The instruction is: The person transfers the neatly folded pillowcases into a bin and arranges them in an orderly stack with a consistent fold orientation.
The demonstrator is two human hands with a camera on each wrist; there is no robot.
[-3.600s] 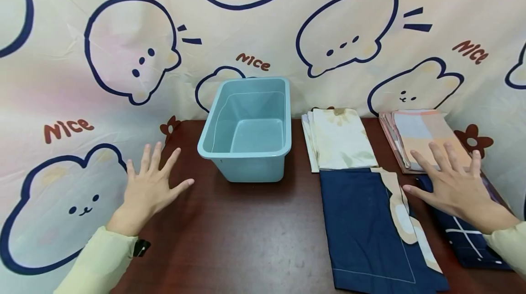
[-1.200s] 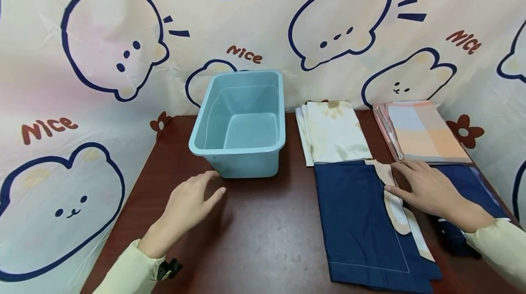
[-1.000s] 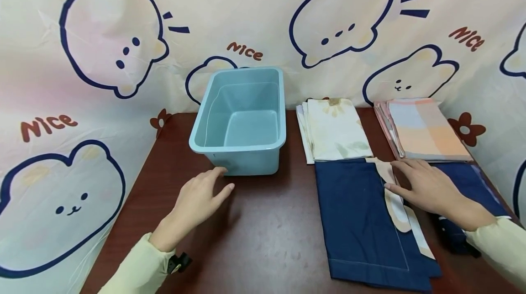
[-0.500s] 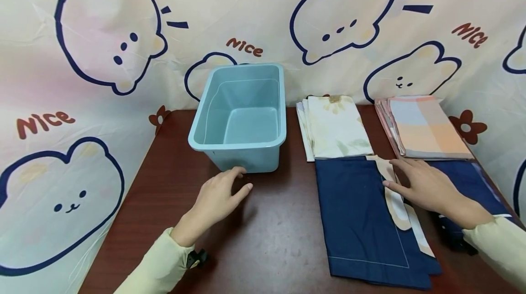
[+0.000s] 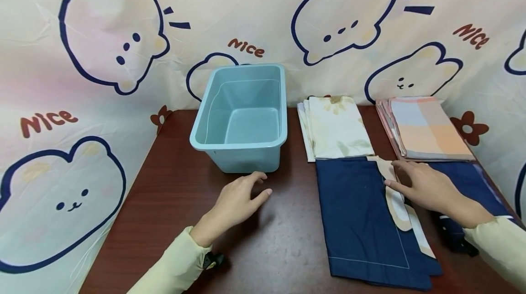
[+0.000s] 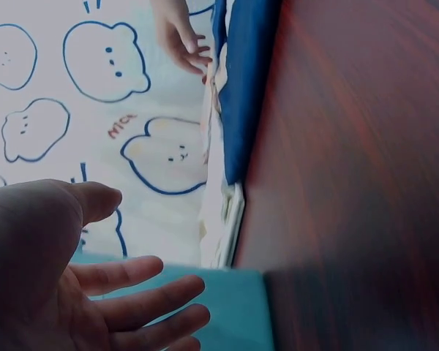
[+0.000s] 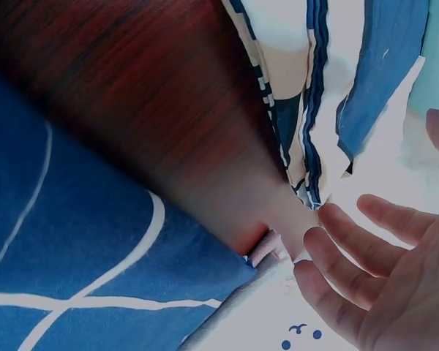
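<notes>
Evidently a reach is the step in hand: nearest, the dark blue cloth [image 5: 357, 221] lies folded flat on the right part of the table [image 5: 164, 184], and the right hand [image 5: 429, 186] is at its right edge, fingers loosely bent and apart, pinching nothing (whether the tips touch the fabric, I cannot tell). The left hand [image 5: 234, 202] hangs above the table, thumb held away from relaxed fingers, holding nothing. As I judge it, the next move calls for both hands taking that 1 cloth by its edges. To its right, partly hidden by the right hand, is 1 navy cloth with white lines [image 5: 468, 178]. Farther off come 1 pale blue bin [image 5: 246, 160], 1 white floral cloth [image 5: 339, 132] and 1 checked cloth [image 5: 431, 129], making 4 cloths. Behind everything hangs the printed backdrop [image 5: 267, 11].
</notes>
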